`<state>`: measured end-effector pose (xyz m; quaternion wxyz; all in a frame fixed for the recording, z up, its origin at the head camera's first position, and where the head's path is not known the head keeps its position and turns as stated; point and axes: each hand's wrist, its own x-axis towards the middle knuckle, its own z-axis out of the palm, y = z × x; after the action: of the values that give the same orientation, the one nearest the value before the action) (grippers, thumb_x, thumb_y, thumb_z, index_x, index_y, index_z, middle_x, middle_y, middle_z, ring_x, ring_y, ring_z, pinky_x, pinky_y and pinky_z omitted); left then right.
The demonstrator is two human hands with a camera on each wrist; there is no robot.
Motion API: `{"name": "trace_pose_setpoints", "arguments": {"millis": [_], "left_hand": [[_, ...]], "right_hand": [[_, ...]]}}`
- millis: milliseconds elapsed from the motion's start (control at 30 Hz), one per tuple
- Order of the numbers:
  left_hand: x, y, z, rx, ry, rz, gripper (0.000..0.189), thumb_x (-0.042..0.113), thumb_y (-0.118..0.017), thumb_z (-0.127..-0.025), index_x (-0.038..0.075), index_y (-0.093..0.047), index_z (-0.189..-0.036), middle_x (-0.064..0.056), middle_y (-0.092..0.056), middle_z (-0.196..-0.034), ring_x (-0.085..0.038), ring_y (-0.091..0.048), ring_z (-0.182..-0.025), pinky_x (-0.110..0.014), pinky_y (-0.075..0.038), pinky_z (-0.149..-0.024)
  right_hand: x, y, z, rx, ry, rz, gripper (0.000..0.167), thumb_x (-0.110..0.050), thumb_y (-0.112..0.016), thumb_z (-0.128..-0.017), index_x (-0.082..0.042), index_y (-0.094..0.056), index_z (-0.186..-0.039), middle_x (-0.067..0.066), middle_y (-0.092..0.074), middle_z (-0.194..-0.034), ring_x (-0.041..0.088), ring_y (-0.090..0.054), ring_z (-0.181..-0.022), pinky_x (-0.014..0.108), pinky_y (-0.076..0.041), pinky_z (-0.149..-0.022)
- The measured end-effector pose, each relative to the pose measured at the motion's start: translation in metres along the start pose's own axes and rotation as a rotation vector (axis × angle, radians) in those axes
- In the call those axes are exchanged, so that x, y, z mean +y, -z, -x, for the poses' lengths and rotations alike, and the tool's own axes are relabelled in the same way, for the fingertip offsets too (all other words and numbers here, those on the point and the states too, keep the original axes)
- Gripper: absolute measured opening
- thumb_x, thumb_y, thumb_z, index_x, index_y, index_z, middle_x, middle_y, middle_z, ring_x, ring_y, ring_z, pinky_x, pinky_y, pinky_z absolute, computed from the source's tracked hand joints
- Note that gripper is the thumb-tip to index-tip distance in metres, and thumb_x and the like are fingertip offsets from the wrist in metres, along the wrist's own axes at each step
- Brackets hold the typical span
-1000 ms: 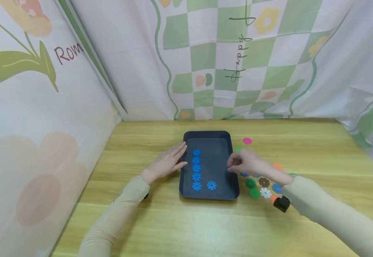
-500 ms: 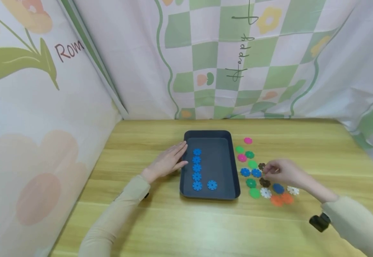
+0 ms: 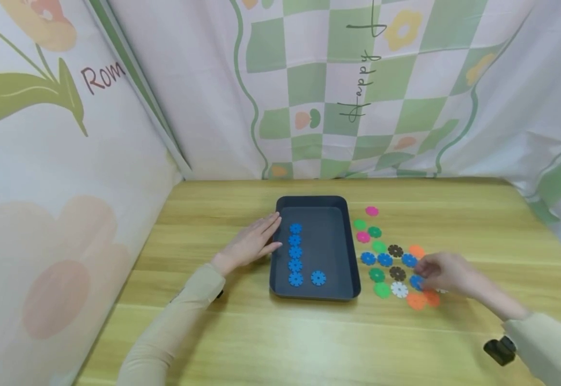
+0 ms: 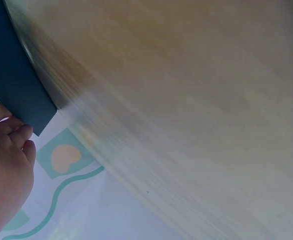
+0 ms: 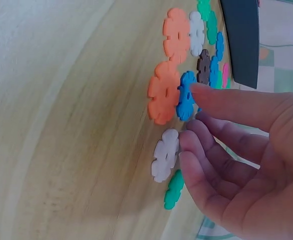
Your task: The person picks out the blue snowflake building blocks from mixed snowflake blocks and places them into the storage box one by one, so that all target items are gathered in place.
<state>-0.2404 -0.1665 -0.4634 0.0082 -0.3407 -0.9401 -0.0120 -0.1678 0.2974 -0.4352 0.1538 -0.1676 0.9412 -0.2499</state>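
Note:
My left hand (image 3: pixel 251 241) rests on the left rim of a dark grey tray (image 3: pixel 329 241), fingers straight; in the left wrist view its fingertips are against the tray's wall (image 4: pixel 21 75). Inside the tray, several blue notched plastic discs (image 3: pixel 295 252) form a column on the left, and a single blue disc (image 3: pixel 318 278) lies lower right. My right hand (image 3: pixel 447 272) is over the loose discs right of the tray, fingers loosely bent and apart from the thumb. In the right wrist view, its thumb tip overlaps a blue disc (image 5: pixel 186 97), with nothing held between the fingers.
Around the right hand lie orange discs (image 3: pixel 416 301), a white disc (image 3: pixel 399 290), brown discs (image 3: pixel 397 274), and green discs (image 3: pixel 377 275). Pink discs (image 3: pixel 371 211) lie farther back. A patterned curtain (image 3: pixel 348 107) hangs behind the wooden table (image 3: pixel 213 214).
My right hand has moved from the tray's right edge, past the brown discs, to the blue discs farther right, uncovering one. The left hand and the discs in the tray have stayed put.

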Motion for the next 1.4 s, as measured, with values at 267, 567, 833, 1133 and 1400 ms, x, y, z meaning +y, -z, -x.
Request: {"name": "trace_pose_setpoints", "arguments": {"millis": [267,567,833,1133,1400], "left_hand": [[0.0,0.0,0.0,-0.016,0.004,0.002,0.071,0.051,-0.035,-0.106,0.005,-0.02,-0.158,-0.012,-0.017,-0.167,-0.024,-0.022,-0.154,-0.039,-0.024,-0.126],[-0.001,-0.002,0.001,0.011,-0.005,-0.006,0.07,0.05,-0.036,-0.106,0.005,-0.022,-0.158,-0.012,-0.019,-0.166,-0.025,-0.024,-0.154,-0.039,-0.026,-0.126],[-0.001,-0.002,0.0,0.023,-0.005,-0.008,0.07,0.05,-0.036,-0.106,0.005,-0.022,-0.158,-0.012,-0.02,-0.166,-0.024,-0.025,-0.154,-0.039,-0.026,-0.126],[-0.001,-0.002,0.0,0.021,0.002,-0.01,0.07,0.05,-0.037,-0.106,0.005,-0.023,-0.158,-0.011,-0.02,-0.166,-0.024,-0.025,-0.154,-0.039,-0.026,-0.126],[-0.001,-0.002,0.0,0.013,0.007,-0.002,0.07,0.051,-0.035,-0.106,0.006,-0.021,-0.158,-0.011,-0.019,-0.167,-0.024,-0.023,-0.154,-0.039,-0.026,-0.126]], "right_hand": [[-0.004,-0.001,-0.003,-0.023,-0.043,0.041,0.037,-0.013,-0.083,-0.072,0.003,-0.068,-0.102,0.01,-0.071,-0.093,0.022,-0.066,-0.084,0.039,-0.06,-0.073],[-0.002,-0.003,-0.003,-0.014,-0.057,0.032,0.03,-0.013,-0.084,-0.071,-0.005,-0.064,-0.092,0.005,-0.068,-0.088,0.017,-0.062,-0.082,0.029,-0.057,-0.067],[0.003,-0.003,0.0,-0.032,-0.015,-0.051,0.023,-0.018,-0.08,-0.078,-0.007,-0.064,-0.091,0.002,-0.069,-0.09,0.009,-0.062,-0.081,0.02,-0.054,-0.065],[0.003,0.0,-0.001,-0.095,0.017,-0.241,0.021,-0.019,-0.071,-0.089,-0.003,-0.064,-0.099,0.007,-0.07,-0.095,0.001,-0.063,-0.078,0.023,-0.059,-0.067],[-0.01,0.005,-0.007,-0.084,0.032,-0.327,0.024,-0.014,-0.066,-0.093,0.004,-0.064,-0.108,0.012,-0.069,-0.098,0.001,-0.063,-0.08,0.023,-0.06,-0.071]]}}
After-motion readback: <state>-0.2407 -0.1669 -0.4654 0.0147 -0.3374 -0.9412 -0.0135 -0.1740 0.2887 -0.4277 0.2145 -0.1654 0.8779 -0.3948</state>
